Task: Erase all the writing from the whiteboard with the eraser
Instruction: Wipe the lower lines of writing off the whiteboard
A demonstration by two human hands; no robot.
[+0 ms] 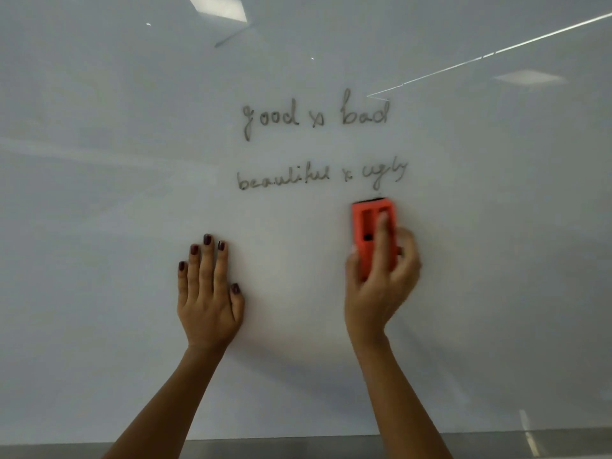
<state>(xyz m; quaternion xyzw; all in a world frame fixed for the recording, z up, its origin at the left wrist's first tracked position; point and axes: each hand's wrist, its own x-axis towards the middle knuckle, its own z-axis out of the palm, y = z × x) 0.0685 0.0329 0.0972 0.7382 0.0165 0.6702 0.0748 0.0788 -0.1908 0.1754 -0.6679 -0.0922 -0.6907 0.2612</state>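
A glossy whiteboard (116, 193) fills the view. Two lines of dark handwriting sit at its middle: "good x bad" (314, 115) above and "beautiful x ugly" (321, 177) below. My right hand (377, 286) grips an orange eraser (372, 226) pressed upright against the board, its top edge just under the word "ugly". The hand is blurred. My left hand (208, 289) lies flat on the board to the left, fingers together and pointing up, holding nothing.
A grey ledge (298, 448) runs along the board's bottom edge. Ceiling lights and a thin bright line (496, 51) are reflected in the upper part of the board.
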